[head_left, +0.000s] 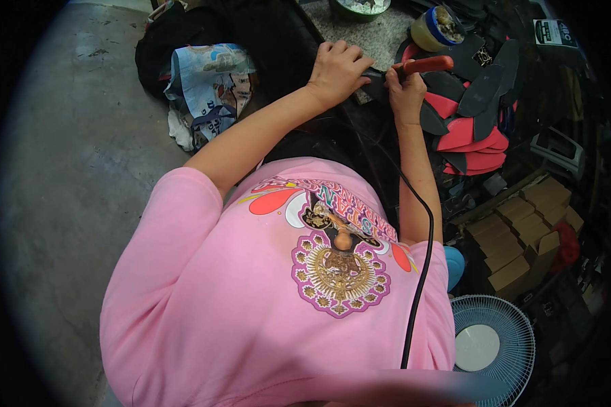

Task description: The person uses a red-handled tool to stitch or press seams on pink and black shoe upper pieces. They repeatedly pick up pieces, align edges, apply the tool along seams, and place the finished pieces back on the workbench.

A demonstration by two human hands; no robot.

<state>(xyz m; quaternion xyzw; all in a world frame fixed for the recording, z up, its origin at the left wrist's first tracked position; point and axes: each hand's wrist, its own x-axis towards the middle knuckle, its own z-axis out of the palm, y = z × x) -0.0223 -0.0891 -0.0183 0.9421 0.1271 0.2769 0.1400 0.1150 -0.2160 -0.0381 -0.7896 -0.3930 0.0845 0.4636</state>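
My right hand is closed round a tool with a red handle; its working end is hidden, so I cannot tell its kind. Close to its left, my left hand bends its fingers over a flat black piece at the table's near edge. That piece lies between both hands, partly covered by them. Right of my right hand are piled black sole-shaped pieces and red sole-shaped pieces. Just beyond the red handle stands a jar of yellowish stuff with a blue rim.
A speckled slab lies beyond my hands, with a green bowl at its far side. Bags sit at the left. Cardboard boxes and a fan stand at the right. A black cable hangs past my right arm.
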